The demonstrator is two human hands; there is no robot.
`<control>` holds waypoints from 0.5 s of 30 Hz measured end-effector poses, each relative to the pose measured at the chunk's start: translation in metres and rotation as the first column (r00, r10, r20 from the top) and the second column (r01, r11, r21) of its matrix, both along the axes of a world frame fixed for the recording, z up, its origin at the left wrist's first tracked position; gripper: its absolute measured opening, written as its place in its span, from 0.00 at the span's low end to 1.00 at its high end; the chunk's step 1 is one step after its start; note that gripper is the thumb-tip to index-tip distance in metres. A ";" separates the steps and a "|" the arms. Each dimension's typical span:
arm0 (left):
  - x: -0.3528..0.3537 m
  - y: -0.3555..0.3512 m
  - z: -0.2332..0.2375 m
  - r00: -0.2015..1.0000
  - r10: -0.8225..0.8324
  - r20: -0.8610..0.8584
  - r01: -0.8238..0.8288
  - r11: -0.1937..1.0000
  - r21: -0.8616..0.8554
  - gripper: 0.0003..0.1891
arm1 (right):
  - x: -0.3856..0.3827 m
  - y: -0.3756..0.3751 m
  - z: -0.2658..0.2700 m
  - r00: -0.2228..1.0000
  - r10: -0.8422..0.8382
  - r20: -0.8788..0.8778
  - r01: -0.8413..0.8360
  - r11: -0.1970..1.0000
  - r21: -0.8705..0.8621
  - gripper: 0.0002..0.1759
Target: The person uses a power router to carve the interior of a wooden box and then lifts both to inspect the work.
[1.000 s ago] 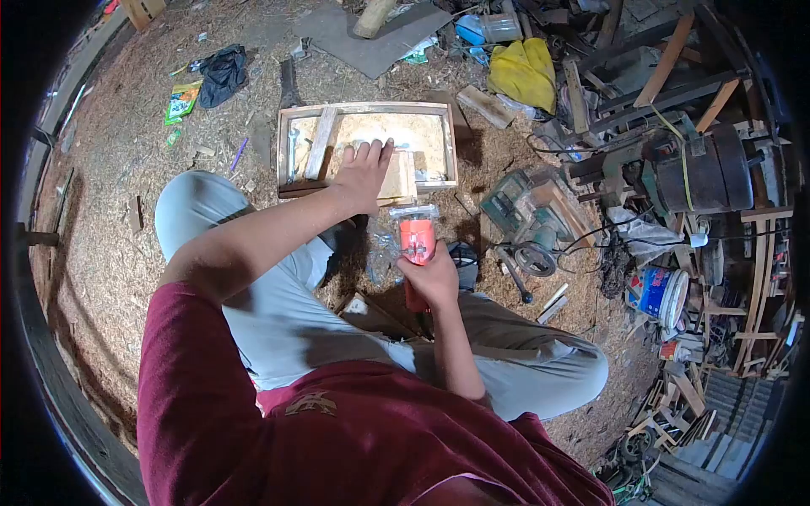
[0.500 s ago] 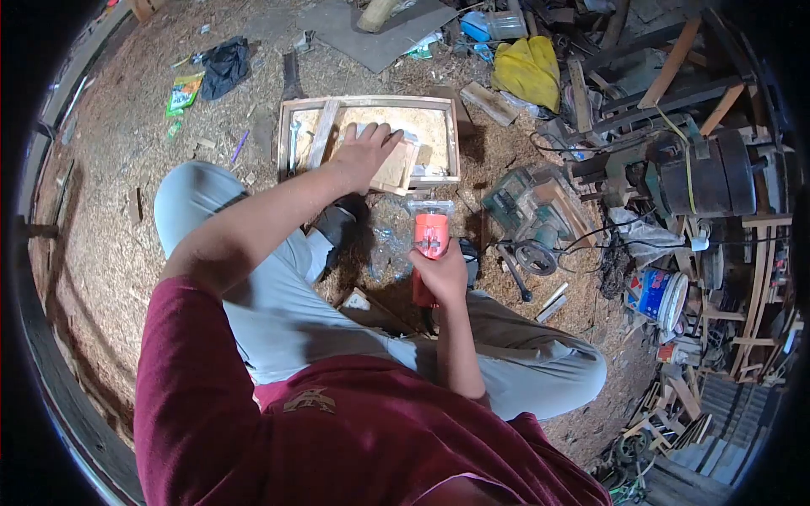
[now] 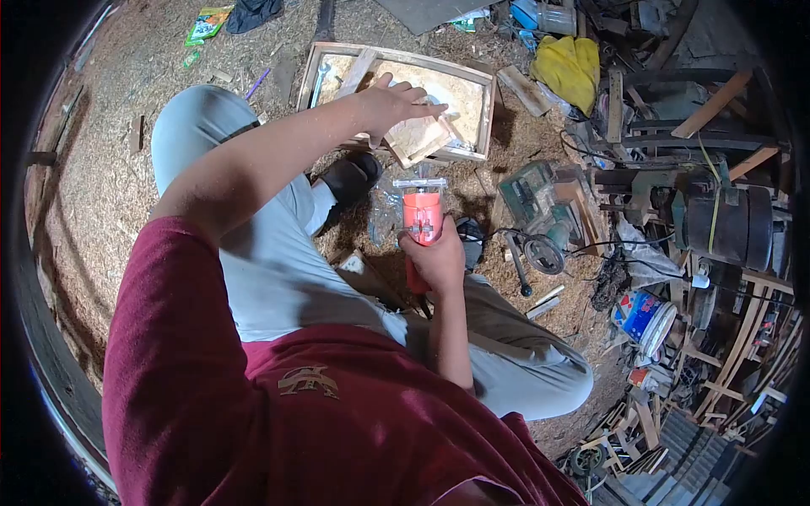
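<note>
My left hand (image 3: 392, 110) reaches over a shallow wooden tray (image 3: 485, 126), palm down with its fingers spread. Under and beside it lies a small wooden frame or board piece (image 3: 415, 145) jutting over the tray's near edge; the hand hides part of it. In my right hand (image 3: 437, 253) is a red trim router (image 3: 422, 215), upright, its clear base pointing towards the tray. The router's lower end is hidden by my hand and leg. A wooden slat (image 3: 358, 71) crosses the tray, and a wrench (image 3: 321, 83) lies at its left side.
Wood shavings cover the ground. To the right stand a green power tool (image 3: 531, 198) with a cable, a belt-driven machine (image 3: 717, 223) and a paint bucket (image 3: 648, 322). A yellow cloth (image 3: 569, 72) lies beyond the tray. Wood offcuts (image 3: 624, 438) pile up at lower right.
The camera view has shifted, so the tray sits higher and further right. My left hand's fingers have spread apart over the wooden piece. The router stays in my right hand.
</note>
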State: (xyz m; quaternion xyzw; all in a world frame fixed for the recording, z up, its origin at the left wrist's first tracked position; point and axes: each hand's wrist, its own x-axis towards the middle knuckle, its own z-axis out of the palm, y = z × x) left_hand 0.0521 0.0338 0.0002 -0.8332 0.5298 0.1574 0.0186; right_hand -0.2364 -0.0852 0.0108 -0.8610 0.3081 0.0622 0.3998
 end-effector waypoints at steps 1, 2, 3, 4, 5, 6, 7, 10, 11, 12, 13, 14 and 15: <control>0.002 0.001 0.001 1.000 -0.003 -0.002 0.003 1.000 -0.021 0.86 | 0.001 0.000 0.001 1.000 0.016 -0.020 -0.016 1.000 -0.004 0.31; 0.003 0.003 0.001 1.000 -0.004 -0.005 0.004 0.999 -0.042 0.87 | 0.003 0.000 0.002 0.999 0.032 -0.040 -0.033 0.999 -0.008 0.31; 0.007 0.004 -0.005 1.000 -0.023 0.003 0.023 0.997 -0.072 0.87 | 0.005 0.001 0.004 0.997 0.050 -0.060 -0.051 0.999 -0.011 0.30; 0.011 0.005 -0.012 0.999 -0.040 0.012 0.041 0.994 -0.103 0.88 | 0.006 0.001 0.007 0.995 0.066 -0.079 -0.066 0.998 -0.002 0.30; 0.014 0.006 -0.018 0.998 -0.054 0.022 0.057 0.990 -0.132 0.88 | 0.008 0.000 0.010 0.992 0.083 -0.096 -0.083 0.997 0.007 0.30; 0.015 0.008 -0.020 0.997 -0.070 0.034 0.074 0.983 -0.168 0.89 | 0.008 -0.001 0.012 0.988 0.100 -0.114 -0.099 0.995 0.018 0.30; 0.016 0.009 -0.021 0.997 -0.069 0.034 0.074 0.984 -0.162 0.88 | 0.008 0.000 0.011 0.987 0.113 -0.117 -0.111 0.994 0.018 0.30; 0.013 0.007 -0.012 0.998 -0.063 0.029 0.066 0.990 -0.125 0.86 | 0.008 -0.001 0.010 0.981 0.152 -0.123 -0.151 0.988 0.013 0.33; 0.011 0.006 -0.006 0.998 -0.056 0.024 0.058 0.994 -0.096 0.85 | 0.008 -0.001 0.010 0.978 0.168 -0.123 -0.168 0.986 0.011 0.34; 0.009 0.005 -0.003 0.999 -0.050 0.018 0.052 0.996 -0.067 0.83 | 0.008 -0.002 0.010 0.975 0.184 -0.122 -0.184 0.983 0.009 0.35; 0.009 0.004 -0.003 0.998 -0.058 0.018 0.059 0.996 -0.066 0.83 | 0.009 -0.002 0.009 0.973 0.186 -0.136 -0.188 0.982 0.002 0.35; 0.008 0.003 -0.003 0.998 -0.066 0.017 0.067 0.996 -0.065 0.82 | 0.009 -0.002 0.008 0.971 0.188 -0.150 -0.191 0.982 -0.006 0.36; 0.007 0.002 -0.004 0.997 -0.074 0.016 0.075 0.995 -0.065 0.82 | 0.009 -0.002 0.007 0.968 0.189 -0.165 -0.193 0.981 -0.014 0.36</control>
